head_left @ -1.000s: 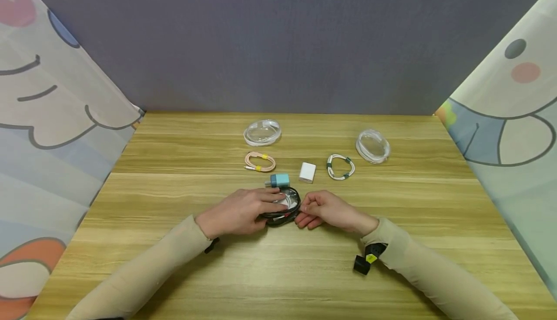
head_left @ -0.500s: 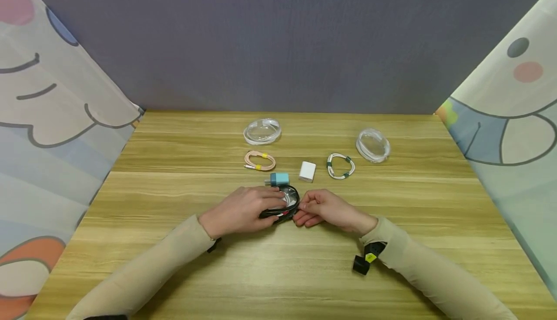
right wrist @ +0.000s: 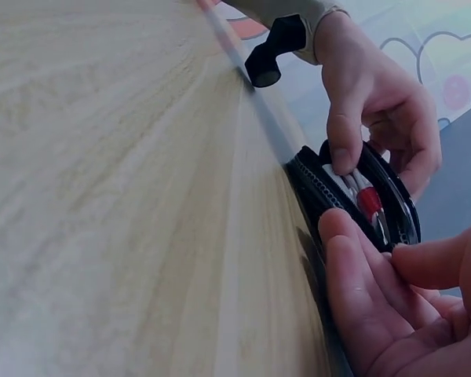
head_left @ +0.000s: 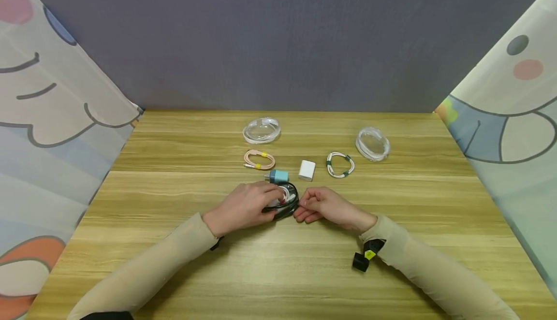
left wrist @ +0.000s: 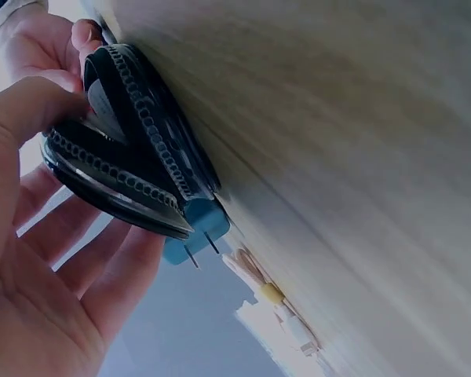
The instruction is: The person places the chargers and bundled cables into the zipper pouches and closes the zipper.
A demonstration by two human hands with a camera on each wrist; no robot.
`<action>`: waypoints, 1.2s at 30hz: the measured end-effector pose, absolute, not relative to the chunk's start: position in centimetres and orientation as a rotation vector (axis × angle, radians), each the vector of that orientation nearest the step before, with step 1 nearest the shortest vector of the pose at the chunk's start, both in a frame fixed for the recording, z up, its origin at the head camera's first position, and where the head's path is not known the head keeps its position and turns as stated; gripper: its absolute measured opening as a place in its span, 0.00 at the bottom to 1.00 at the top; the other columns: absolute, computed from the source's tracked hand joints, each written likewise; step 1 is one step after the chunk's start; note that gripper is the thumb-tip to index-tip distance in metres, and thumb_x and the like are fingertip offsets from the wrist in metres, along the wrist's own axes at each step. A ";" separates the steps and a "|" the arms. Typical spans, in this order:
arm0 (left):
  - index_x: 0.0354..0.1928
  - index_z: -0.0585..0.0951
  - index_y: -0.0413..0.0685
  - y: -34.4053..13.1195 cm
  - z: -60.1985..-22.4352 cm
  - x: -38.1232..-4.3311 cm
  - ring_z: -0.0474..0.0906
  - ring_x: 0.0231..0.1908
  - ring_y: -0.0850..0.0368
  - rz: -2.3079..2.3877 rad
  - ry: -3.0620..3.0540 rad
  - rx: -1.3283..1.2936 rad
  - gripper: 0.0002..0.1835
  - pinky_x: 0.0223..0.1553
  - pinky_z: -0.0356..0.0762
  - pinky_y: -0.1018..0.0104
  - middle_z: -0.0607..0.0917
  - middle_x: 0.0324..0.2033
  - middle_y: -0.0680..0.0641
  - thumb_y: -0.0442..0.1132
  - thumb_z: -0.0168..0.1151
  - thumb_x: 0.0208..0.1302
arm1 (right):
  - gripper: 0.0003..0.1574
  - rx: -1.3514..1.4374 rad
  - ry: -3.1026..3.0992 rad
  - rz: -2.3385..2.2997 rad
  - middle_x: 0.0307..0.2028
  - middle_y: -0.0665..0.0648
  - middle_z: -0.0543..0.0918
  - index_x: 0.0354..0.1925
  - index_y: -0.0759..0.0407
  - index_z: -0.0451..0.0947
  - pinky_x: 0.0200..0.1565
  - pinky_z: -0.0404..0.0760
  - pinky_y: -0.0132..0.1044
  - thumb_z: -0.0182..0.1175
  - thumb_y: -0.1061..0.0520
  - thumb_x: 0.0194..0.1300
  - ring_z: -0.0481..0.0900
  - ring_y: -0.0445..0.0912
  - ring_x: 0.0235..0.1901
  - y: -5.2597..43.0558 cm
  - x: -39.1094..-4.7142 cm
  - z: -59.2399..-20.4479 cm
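A small round black zippered case (left wrist: 153, 129) stands partly open in the middle of the table, its toothed edges apart. My left hand (head_left: 248, 206) grips its lid, with the thumb inside the opening and the fingers around the outer shell. Inside the case lies a coiled white cable with a red tie (right wrist: 369, 200). At the case's right end, my right hand (head_left: 326, 208) pinches its edge between thumb and index finger; the exact bit between the fingertips, perhaps a zipper pull, is hidden. A teal plug charger (head_left: 278, 176) lies just behind the case.
Behind lie a white charger block (head_left: 307, 170), a pink cable with yellow ties (head_left: 259, 159) and a white cable with green ties (head_left: 340, 165). Farther back are two clear-wrapped white cable coils, one at left (head_left: 261, 130), one at right (head_left: 373, 144). A grey panel (head_left: 287, 44) closes the rear.
My left hand has drawn its fingers in on the lid and tilted it, so more of the white cable inside shows. The right hand stays nearly still at the case's edge.
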State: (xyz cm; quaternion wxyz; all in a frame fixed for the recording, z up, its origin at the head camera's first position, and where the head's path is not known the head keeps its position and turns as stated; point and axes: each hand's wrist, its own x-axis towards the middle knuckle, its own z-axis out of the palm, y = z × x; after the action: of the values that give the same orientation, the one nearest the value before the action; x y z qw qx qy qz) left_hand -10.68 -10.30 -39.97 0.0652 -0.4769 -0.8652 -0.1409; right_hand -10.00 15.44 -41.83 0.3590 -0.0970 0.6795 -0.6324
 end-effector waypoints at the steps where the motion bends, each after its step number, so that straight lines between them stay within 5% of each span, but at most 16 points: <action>1: 0.47 0.82 0.54 -10.4 -39.9 -10.7 0.81 0.46 0.58 -0.424 -2.622 -1.439 0.15 0.39 0.82 0.61 0.84 0.48 0.52 0.44 0.72 0.58 | 0.10 -0.240 1.757 -1.637 0.43 0.69 0.86 0.44 0.73 0.71 0.43 0.84 0.40 0.47 0.64 0.77 0.86 0.51 0.41 15.4 -10.0 -41.8; 8: 0.57 0.82 0.54 -11.4 -39.5 -11.0 0.75 0.59 0.52 -0.370 -2.700 -1.562 0.24 0.51 0.79 0.55 0.79 0.60 0.50 0.50 0.73 0.59 | 0.10 -0.213 1.811 -1.642 0.40 0.68 0.86 0.43 0.73 0.72 0.41 0.84 0.39 0.46 0.65 0.77 0.87 0.52 0.40 15.3 -10.5 -41.7; 16: 0.67 0.77 0.54 -12.3 -39.4 -11.8 0.67 0.68 0.51 -0.269 -2.587 -1.735 0.37 0.63 0.69 0.51 0.73 0.68 0.53 0.41 0.79 0.52 | 0.10 -0.216 1.884 -1.618 0.37 0.66 0.86 0.42 0.70 0.72 0.38 0.85 0.39 0.48 0.63 0.77 0.86 0.51 0.36 15.0 -11.7 -42.2; 36: 0.63 0.80 0.57 -11.6 -39.4 -11.6 0.74 0.62 0.57 -0.238 -2.700 -1.581 0.33 0.52 0.79 0.57 0.79 0.62 0.53 0.39 0.77 0.52 | 0.08 -0.342 1.861 -1.553 0.36 0.66 0.86 0.38 0.72 0.71 0.38 0.85 0.40 0.47 0.69 0.75 0.86 0.51 0.37 14.6 -10.4 -41.5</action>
State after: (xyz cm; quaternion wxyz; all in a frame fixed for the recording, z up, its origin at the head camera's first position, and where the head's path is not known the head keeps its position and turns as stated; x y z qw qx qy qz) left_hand -11.55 -11.62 -39.36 0.0021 -0.5039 -0.8604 -0.0758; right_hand -10.43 14.63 -41.51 0.3400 -0.1312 0.7148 -0.5968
